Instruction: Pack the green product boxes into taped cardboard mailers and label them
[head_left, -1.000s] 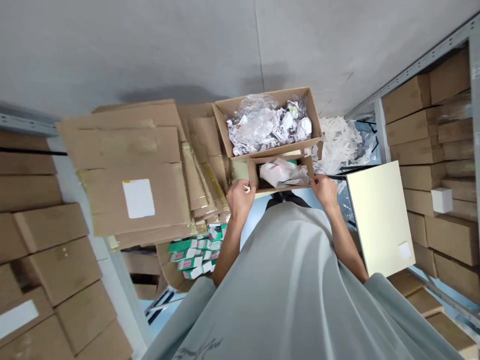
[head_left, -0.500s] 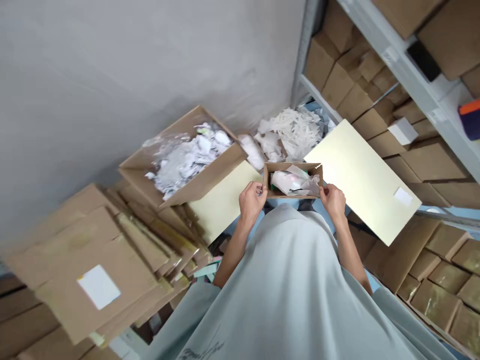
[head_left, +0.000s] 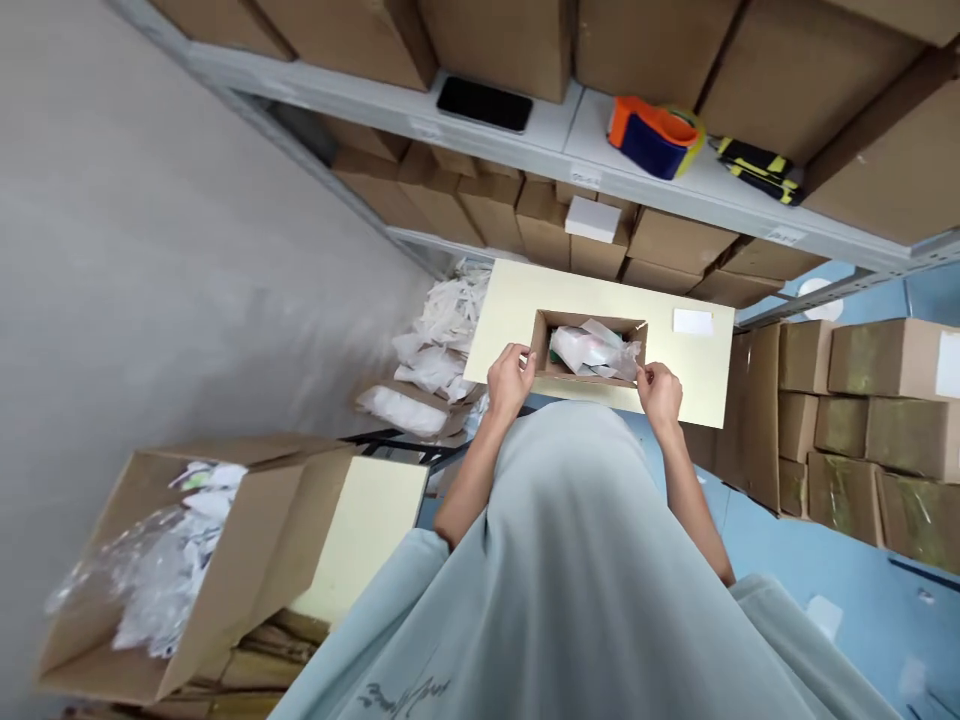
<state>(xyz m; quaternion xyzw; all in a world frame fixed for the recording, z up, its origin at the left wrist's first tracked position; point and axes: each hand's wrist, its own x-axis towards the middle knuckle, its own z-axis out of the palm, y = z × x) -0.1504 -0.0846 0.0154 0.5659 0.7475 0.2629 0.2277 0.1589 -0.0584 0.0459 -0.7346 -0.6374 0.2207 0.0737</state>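
Observation:
Between my hands is a small open cardboard box (head_left: 544, 345), above or on a cream tabletop (head_left: 570, 285); I cannot tell whether it rests there. Inside it lies a bundle in translucent white wrapping (head_left: 592, 348), with a bit of green showing beside it. My left hand (head_left: 512, 380) grips the box's left end, thumb and fingers pinched at the wall. At the right end, my right hand (head_left: 660, 394) pinches the near corner of the box. A white label (head_left: 692, 321) lies on the tabletop to the right.
A metal shelf (head_left: 390, 120) behind the table bears cardboard boxes, a black phone (head_left: 484, 104), an orange and blue tape dispenser (head_left: 654, 138) and a black-yellow tool (head_left: 759, 170). A large carton (head_left: 247, 560) with plastic and paper scraps stands lower left. Taped boxes (head_left: 862, 360) are stacked at right.
My view and body have turned right, toward the table and shelf. The small box has come over the tabletop, still held by both hands. The scrap carton has shifted to the lower left.

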